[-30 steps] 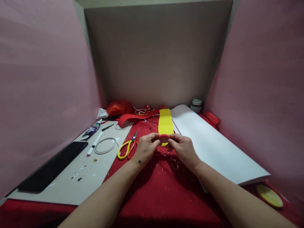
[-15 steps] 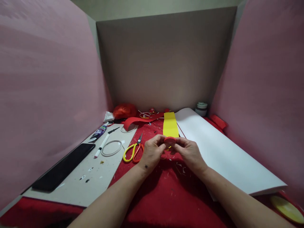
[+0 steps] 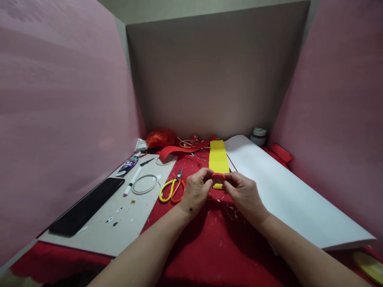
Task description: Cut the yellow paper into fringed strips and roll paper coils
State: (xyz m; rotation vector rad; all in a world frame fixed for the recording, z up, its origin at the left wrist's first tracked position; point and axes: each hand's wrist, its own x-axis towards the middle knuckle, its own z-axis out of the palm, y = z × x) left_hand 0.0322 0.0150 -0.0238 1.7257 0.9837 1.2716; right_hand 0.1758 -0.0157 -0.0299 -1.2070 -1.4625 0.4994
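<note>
Both my hands meet over the red cloth (image 3: 209, 243) and pinch a small round red ridged piece (image 3: 218, 176) between their fingertips. My left hand (image 3: 196, 190) grips its left side, my right hand (image 3: 243, 193) its right side. Just under the piece a bit of pleated yellow paper (image 3: 217, 185) shows. A flat yellow paper strip (image 3: 218, 156) lies right behind the hands.
Yellow-handled scissors (image 3: 171, 188) lie left of my left hand. On the grey board (image 3: 98, 231) are a white ring (image 3: 145, 184), a pen (image 3: 132, 181), a glue tube (image 3: 128, 164) and a black phone (image 3: 86, 205). A large white sheet (image 3: 293, 199) lies at right. A red paper strip (image 3: 179, 150) and a jar (image 3: 259, 135) sit at the back.
The camera view has shifted, so everything sits a little further right in the picture. My hands keep pinching the red piece and have hardly moved relative to the yellow strip.
</note>
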